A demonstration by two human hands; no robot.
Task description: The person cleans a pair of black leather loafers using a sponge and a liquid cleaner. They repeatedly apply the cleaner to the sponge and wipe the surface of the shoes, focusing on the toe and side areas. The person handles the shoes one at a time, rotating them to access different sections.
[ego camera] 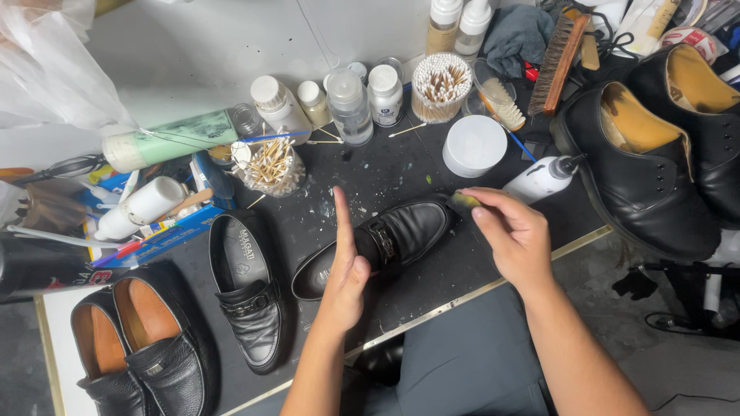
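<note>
Left hand (344,266) steadies black loafer (375,245) — right hand (512,235) at its toe edge.

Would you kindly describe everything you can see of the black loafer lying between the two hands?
The glossy black leather loafer with a metal buckle strap across its vamp lies on the dark, paint-flecked worktop, toe toward the upper right, heel toward the lower left. Its pale insole shows at the opening. The left hand rests edge-on against its middle, fingers straight. The right hand presses a small dark sponge to the toe. A matching loafer lies apart on its left.
</note>
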